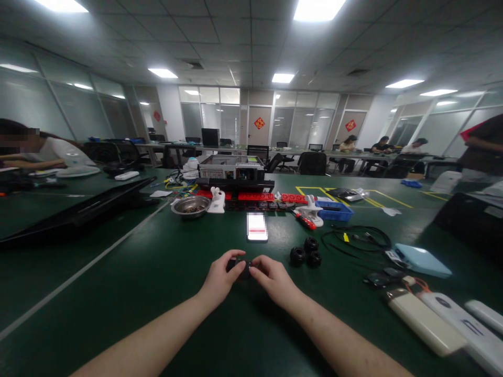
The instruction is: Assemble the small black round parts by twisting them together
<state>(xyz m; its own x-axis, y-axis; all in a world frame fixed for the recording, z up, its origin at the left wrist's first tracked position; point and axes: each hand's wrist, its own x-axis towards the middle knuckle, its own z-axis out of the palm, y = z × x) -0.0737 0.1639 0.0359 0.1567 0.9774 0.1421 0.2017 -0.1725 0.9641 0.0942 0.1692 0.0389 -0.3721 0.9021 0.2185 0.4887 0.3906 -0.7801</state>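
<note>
Just above the green table, my left hand (222, 275) is closed around a small black part (244, 268), its kind hidden by the fingers. From the other side my right hand (273, 277) pinches the right end of the same part, thumb and forefinger together. Three round black pieces (305, 252) of ribbed, wheel-like shape sit in a cluster to the right of my right hand. Straight ahead of both hands lies a phone (257, 227) with its screen lit.
A metal bowl (190, 206) with small bits stands ahead on the left. A blue tray (335, 210) and a red-handled tool (305, 220) lie ahead right. Black cables (357, 238), a light-blue box (422, 259) and a cream power bank (426, 320) occupy the right side.
</note>
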